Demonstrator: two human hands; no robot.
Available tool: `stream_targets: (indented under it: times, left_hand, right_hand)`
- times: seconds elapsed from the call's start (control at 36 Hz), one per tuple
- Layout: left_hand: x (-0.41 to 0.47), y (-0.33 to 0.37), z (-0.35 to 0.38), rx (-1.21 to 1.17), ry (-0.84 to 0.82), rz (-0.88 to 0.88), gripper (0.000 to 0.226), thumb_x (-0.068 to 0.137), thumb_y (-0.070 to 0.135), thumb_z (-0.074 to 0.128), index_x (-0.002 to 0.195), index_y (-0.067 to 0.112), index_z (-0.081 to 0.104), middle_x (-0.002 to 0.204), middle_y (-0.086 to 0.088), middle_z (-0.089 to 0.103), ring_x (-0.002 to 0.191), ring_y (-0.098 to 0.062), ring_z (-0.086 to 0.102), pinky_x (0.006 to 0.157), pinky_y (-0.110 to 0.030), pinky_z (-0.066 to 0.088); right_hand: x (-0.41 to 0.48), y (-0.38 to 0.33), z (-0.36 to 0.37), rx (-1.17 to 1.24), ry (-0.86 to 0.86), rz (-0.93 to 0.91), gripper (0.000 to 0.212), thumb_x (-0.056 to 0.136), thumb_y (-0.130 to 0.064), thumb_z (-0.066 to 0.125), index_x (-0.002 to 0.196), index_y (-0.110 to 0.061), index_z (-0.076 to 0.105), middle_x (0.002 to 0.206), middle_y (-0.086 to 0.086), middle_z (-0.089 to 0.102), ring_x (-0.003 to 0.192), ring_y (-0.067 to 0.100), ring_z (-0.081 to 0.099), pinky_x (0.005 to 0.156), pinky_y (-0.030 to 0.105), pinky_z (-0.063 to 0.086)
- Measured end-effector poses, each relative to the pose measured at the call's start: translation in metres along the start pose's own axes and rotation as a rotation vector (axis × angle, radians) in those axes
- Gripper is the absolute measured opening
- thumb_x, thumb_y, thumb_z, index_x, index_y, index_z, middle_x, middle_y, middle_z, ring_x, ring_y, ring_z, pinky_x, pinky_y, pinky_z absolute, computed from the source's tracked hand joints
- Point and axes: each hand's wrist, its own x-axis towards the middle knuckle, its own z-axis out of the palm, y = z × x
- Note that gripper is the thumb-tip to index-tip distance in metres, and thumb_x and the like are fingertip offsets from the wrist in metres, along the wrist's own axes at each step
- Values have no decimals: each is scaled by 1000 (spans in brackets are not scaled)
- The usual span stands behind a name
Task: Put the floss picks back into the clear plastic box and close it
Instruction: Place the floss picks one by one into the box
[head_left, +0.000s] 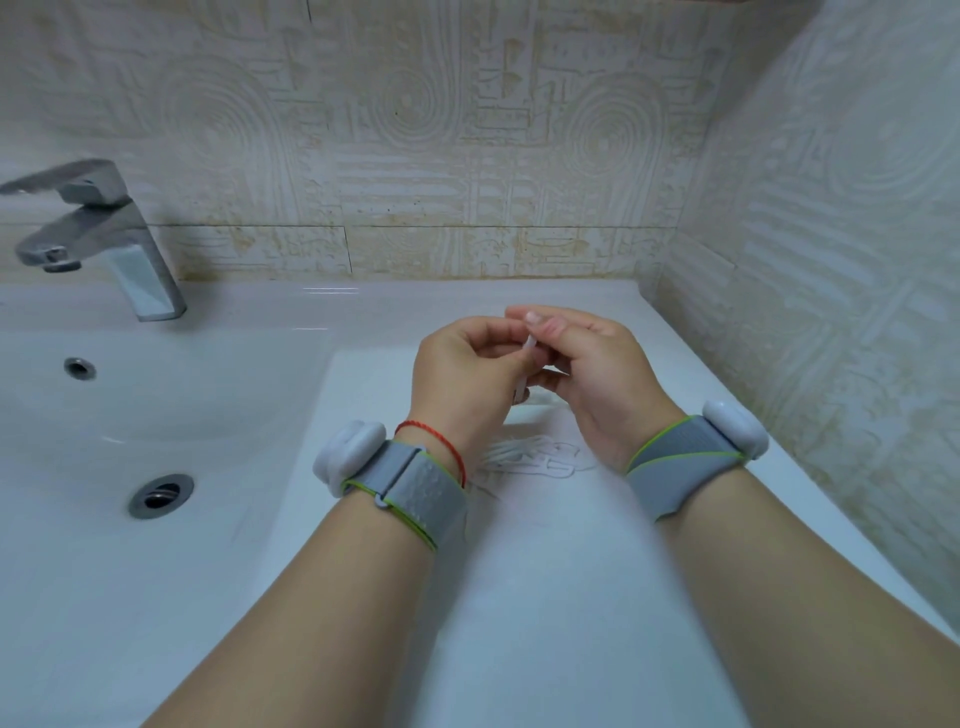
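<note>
My left hand (467, 371) and my right hand (587, 364) meet above the white counter, and both pinch a few white floss picks (524, 364) held upright between the fingertips. Below the hands, several more loose floss picks (535, 457) lie in a small heap on the counter (519, 597). I cannot make out the clear plastic box; my hands may hide it.
A white basin (156, 415) with a drain (161, 493) and an overflow hole (79, 368) lies to the left. A chrome tap (104, 239) stands at the back left. Patterned tile walls (831, 260) close off the back and the right side.
</note>
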Motion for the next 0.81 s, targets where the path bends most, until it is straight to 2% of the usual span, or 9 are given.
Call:
stream_targets:
  times: [0.08,0.17,0.25,0.36,0.47,0.61,0.67,0.75,0.81]
  left_hand:
    - [2,-2,-1,45,18,19,12,77,-3,73,85,5,72,81,-21,72,67,-23,65,70,-37,58]
    - [3,-3,-2,51,15,25,16,76,-8,71,84,6,72,79,-19,72,67,-22,67,69,-35,58]
    - [3,-5,-1,67,4,36,18,76,-8,71,83,9,73,80,-19,73,65,-20,66,66,-33,58]
    - [2,-5,0,79,-15,42,21,78,-6,70,81,15,73,80,-16,73,67,-21,67,67,-34,58]
    - [1,-4,-1,76,-51,13,20,80,-7,69,81,13,72,73,-9,72,61,-16,68,66,-34,59]
    - [3,-2,-3,93,-31,15,17,81,-6,68,84,10,71,83,-19,73,69,-26,69,68,-38,59]
    - [4,-1,-4,118,-12,27,15,81,-5,69,84,9,70,83,-20,72,71,-29,69,68,-39,59]
    - [6,-1,-4,134,13,42,11,81,-3,70,85,7,69,78,-18,71,67,-24,68,67,-39,59]
    - [6,0,-6,74,44,35,13,81,-4,70,87,8,68,71,-12,69,63,-21,67,66,-37,59]
  right_hand:
    - [2,1,-1,71,7,61,15,89,-12,59,91,-11,73,95,18,71,87,24,66,75,29,52]
    - [2,2,-3,131,-10,114,15,88,-13,58,89,-11,73,93,16,70,88,25,64,77,32,51]
    - [3,2,-5,175,-14,124,16,88,-10,56,89,-8,71,88,12,70,86,24,65,75,29,53]
    - [2,1,-7,195,-8,106,14,87,-7,56,87,-5,70,80,9,71,73,19,66,65,26,53]
    - [2,1,-7,173,6,97,14,88,-7,56,87,-4,70,76,10,70,69,19,67,68,32,50]
    - [1,1,-3,128,7,66,14,89,-10,57,88,-6,71,80,10,71,75,21,68,68,30,54]
    - [2,1,-2,33,31,26,12,89,-12,60,89,-7,72,80,10,69,73,20,66,68,31,54]
    - [4,2,-2,-110,59,-23,9,87,-17,65,91,-11,71,78,6,66,72,18,62,73,33,49]
    - [4,1,-3,-113,83,-27,10,88,-20,65,92,-14,71,79,1,68,71,15,62,68,28,48]
